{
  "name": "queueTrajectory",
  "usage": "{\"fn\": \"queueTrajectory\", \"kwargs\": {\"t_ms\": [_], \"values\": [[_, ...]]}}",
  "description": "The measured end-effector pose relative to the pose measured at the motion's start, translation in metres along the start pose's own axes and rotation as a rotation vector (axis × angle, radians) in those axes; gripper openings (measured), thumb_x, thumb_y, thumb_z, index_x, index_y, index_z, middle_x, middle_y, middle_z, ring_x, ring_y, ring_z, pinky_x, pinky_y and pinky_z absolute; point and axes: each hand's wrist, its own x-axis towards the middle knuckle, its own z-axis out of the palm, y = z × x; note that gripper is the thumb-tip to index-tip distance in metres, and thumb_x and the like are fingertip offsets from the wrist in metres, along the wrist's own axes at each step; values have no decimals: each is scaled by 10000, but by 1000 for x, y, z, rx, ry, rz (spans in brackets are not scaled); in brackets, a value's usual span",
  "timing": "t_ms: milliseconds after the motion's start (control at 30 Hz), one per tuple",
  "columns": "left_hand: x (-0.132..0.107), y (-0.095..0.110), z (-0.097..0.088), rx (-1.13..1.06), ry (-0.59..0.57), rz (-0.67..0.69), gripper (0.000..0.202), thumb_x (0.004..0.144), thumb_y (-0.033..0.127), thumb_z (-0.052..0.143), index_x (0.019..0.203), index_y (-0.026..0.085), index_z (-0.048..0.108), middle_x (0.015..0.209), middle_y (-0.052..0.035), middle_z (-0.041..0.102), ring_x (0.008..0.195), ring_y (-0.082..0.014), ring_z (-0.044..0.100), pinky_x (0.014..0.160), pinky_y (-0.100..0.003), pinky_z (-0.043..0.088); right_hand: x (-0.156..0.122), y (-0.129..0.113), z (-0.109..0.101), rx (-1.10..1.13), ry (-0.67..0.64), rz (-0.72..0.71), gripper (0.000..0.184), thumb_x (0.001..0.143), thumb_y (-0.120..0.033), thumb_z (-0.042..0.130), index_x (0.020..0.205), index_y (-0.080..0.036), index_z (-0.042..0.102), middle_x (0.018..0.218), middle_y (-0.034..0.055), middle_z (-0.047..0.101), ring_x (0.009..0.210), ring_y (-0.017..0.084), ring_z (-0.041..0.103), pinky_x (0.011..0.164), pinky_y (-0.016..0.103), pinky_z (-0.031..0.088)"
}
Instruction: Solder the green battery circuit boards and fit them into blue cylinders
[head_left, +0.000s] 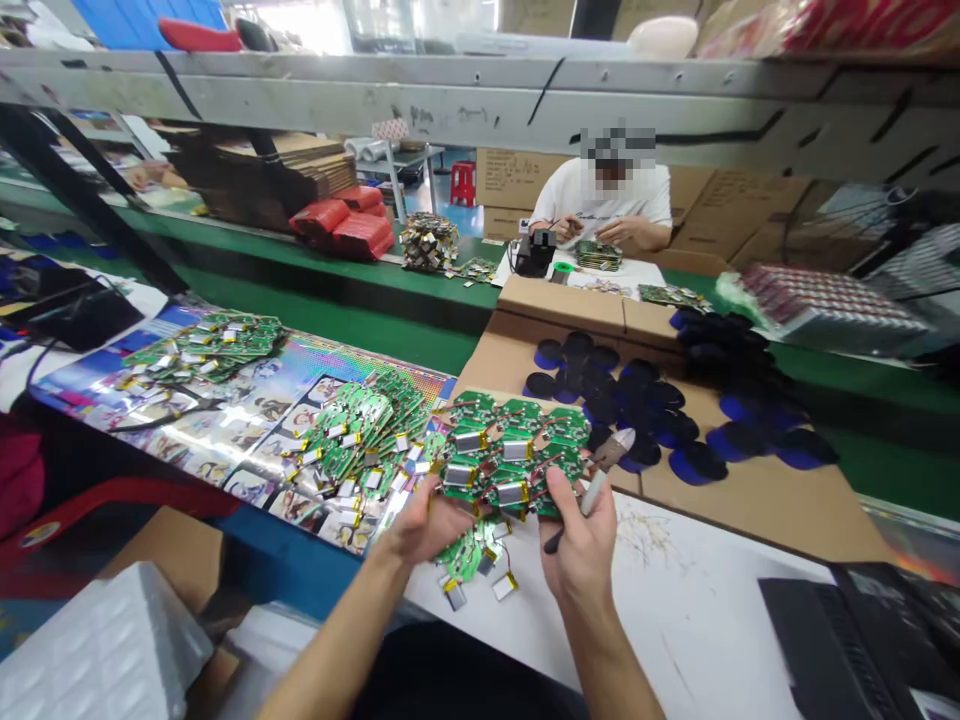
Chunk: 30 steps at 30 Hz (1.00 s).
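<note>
A panel of green circuit boards point(491, 412) with silver pouch batteries wired on is held up in front of me. My left hand point(429, 522) grips its left lower edge, the fingers partly hidden underneath. My right hand point(583, 535) pinches its right edge with the thumb on top. That same hand also has a pair of cutting pliers point(616, 447), jaws pointing up and away. Below the panel, a few loose boards with batteries point(461, 560) lie on the white table surface. To the left stands a heap of more such boards point(352, 420).
Another board pile point(225, 345) lies farther left. Dark blue-black round pieces point(645, 400) cover a cardboard sheet point(780, 515). A metal shelf beam point(450, 95) crosses above. Opposite, a person point(600, 205) works at a stack of boards. A black object point(840, 630) lies at right.
</note>
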Motion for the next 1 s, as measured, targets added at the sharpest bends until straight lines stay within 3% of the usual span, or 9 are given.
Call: {"fn": "queueTrajectory", "kwargs": {"t_ms": [100,233,400,500,600,667,767,867,1000], "values": [[-1,-21,35,-136,137,102,767,664,552,921,1350,299,690,1321,-98,752,1431,-370,568,1191,-542,457,-7,4,12,13,34,-19,636,879,-488,782,1405,-276,494,1165,105,769,1120,289,750,873,420,654],[8,-11,61,-172,285,219,559,813,354,847,1341,265,685,1293,-89,766,1368,-323,632,1163,-486,497,-11,12,6,-38,1,-27,608,882,-468,804,1376,-283,502,1153,83,753,1098,267,750,912,404,635],[20,11,44,-130,511,286,410,758,426,848,1088,207,744,1113,-72,812,1178,-306,742,1020,-426,589,-19,17,-27,-98,-194,-71,390,908,-484,775,1139,-269,545,916,27,723,702,184,688,666,339,586],[24,22,26,-72,658,327,381,645,416,866,927,199,729,915,-25,811,984,-275,788,917,-385,624,-18,7,-48,-49,-282,-24,314,994,-521,606,1124,-238,570,954,72,729,662,181,645,584,326,527],[23,31,14,17,732,302,439,563,398,917,889,188,712,853,-11,793,827,-242,776,792,-349,633,-9,-11,-63,-206,-356,91,340,1036,-511,520,1184,-219,612,978,90,731,702,193,640,596,328,513],[19,33,10,112,723,266,496,527,393,959,898,177,711,847,-7,781,749,-209,745,715,-317,617,-2,-22,-67,-403,-414,98,372,1049,-519,520,1246,-225,633,1049,88,729,755,186,631,688,340,536],[14,32,9,301,618,235,501,565,411,980,915,163,723,844,-3,761,710,-167,697,683,-278,582,5,-30,-64,-637,-503,38,419,1052,-547,529,1327,-251,642,1166,74,707,875,183,631,847,340,533],[11,29,6,459,504,248,442,656,430,953,931,160,735,880,-17,760,767,-163,689,738,-264,565,5,-28,-58,-685,-541,35,455,1068,-568,477,1373,-262,619,1177,66,702,925,188,651,874,327,532],[7,27,0,634,433,264,386,728,439,915,954,174,747,920,-32,771,841,-185,702,803,-272,560,1,-24,-54,-753,-544,35,453,1072,-568,467,1367,-260,619,1131,57,717,947,199,673,892,327,528]]}}
